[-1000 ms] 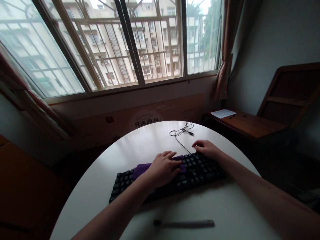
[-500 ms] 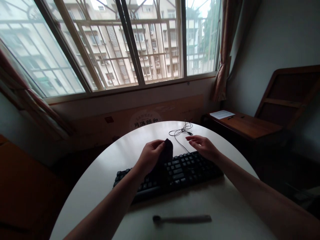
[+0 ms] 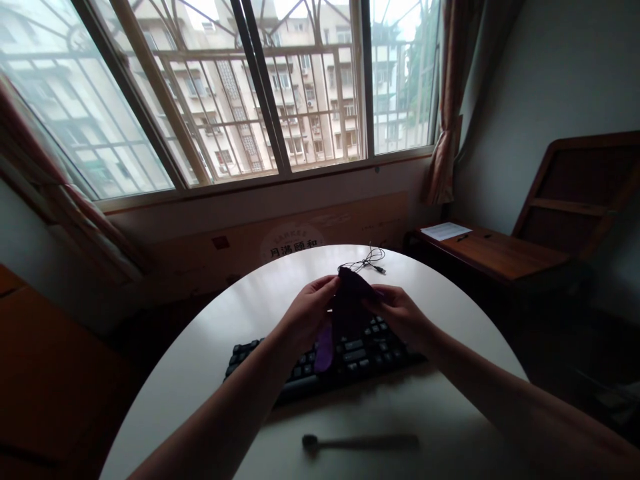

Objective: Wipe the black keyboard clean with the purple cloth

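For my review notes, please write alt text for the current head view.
A person's left hand and right hand hold a dark purple cloth over a black keyboard on a round-edged white table. What looks like a brush lies nearer the viewer; a cable lies beyond, toward a window.

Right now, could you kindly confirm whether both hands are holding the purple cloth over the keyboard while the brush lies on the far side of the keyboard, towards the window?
Not quite: the head view shows the brush lying on the near side of the keyboard, towards the person. The left hand and right hand do hold the purple cloth over the keyboard.
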The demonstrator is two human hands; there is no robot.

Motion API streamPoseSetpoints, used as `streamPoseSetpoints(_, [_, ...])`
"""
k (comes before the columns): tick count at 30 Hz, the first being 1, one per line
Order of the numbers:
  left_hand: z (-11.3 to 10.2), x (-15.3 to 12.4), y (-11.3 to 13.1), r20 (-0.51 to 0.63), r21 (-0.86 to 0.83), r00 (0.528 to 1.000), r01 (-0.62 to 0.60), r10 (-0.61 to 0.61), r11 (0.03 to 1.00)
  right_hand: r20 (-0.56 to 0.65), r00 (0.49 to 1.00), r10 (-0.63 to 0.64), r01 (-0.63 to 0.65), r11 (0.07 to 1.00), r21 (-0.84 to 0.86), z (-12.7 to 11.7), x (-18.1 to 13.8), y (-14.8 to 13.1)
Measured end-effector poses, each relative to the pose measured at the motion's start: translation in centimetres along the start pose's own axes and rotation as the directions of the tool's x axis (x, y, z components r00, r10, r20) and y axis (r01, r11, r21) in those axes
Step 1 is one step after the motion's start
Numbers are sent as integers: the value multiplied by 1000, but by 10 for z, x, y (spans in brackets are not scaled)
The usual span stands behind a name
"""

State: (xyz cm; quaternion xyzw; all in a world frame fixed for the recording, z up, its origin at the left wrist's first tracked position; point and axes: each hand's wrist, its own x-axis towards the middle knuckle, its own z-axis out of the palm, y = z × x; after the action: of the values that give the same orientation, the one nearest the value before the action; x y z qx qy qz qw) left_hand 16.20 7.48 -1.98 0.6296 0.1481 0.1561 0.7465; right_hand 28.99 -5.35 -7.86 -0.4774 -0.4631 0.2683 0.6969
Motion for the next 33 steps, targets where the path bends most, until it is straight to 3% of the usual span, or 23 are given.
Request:
streamPoseSetpoints(5, [0,-7,4,125,59,992,18,-25,998,-81,992,102,-71,946,318,-7,2,-15])
streamPoseSetpoints(9, [-11,-23,16,152,215,988,-50,17,975,-106,984,140,-85,910,406,-31,3,-48])
streamPoseSetpoints(14, [-69,-40,30,-112,410,980,-105,165,906,-173,985,-7,35,987,159,-57,0,-106])
streamPoseSetpoints(18, [-134,-39,23,-373,517,878,-70,299,853,-124,992,20,-35,992,-123,-59,1,-132])
streamPoseSetpoints(21, [-173,-37,2,-502,558,778,-41,377,829,-10,989,147,-143,937,-320,-58,9,-127])
streamPoseSetpoints(23, [-189,-37,-15,-527,648,729,13,436,761,71,972,222,-174,892,-416,-56,17,-115])
streamPoseSetpoints(24, [-194,-38,-23,-487,729,741,54,462,682,105,964,246,-172,871,-460,-54,20,-108])
streamPoseSetpoints(25, [-197,-39,-29,-428,799,782,93,454,594,133,956,260,-160,848,-505,-52,23,-101])
streamPoseSetpoints(28, [-197,-42,-35,-313,908,818,108,483,405,199,944,264,-77,760,-645,-45,28,-85])
streamPoseSetpoints(30, [-195,-43,-33,-243,947,825,88,510,310,212,935,284,-61,719,-693,-44,27,-81])
streamPoseSetpoints(33, [-194,-42,-31,-164,974,858,60,487,220,224,910,349,-135,760,-636,-49,18,-90])
